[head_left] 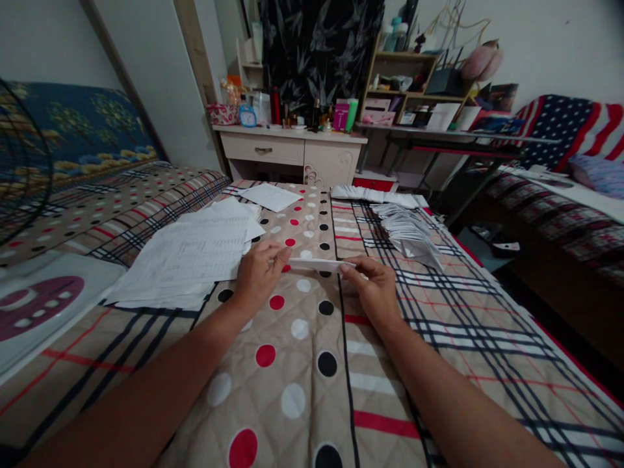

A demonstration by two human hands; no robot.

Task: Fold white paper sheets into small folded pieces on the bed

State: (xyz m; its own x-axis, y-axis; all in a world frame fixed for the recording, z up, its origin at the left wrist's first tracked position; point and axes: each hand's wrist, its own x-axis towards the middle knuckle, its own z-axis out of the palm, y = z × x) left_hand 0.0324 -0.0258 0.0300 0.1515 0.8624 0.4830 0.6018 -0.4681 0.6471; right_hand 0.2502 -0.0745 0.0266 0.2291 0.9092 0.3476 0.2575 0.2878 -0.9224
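Between my two hands a narrow strip of folded white paper (316,264) is held level above the bedspread. My left hand (260,270) pinches its left end with thumb and fingers. At the other end, my right hand (374,286) grips the strip between thumb and forefinger. Printed paper sheets (182,250) lie in a loose pile to the left of my left hand. Beyond them sits a smaller stack of white paper (271,197). Folded papers (407,231) are bunched in a fanned row past my right hand, with another white row (377,195) behind them.
A patterned bedspread (277,383) spreads under everything. At the left edge is a white bag with a purple print (43,305). A white dresser (263,149) stands at the far end, crowded with bottles and boxes. A folding table (458,136) is at the back right.
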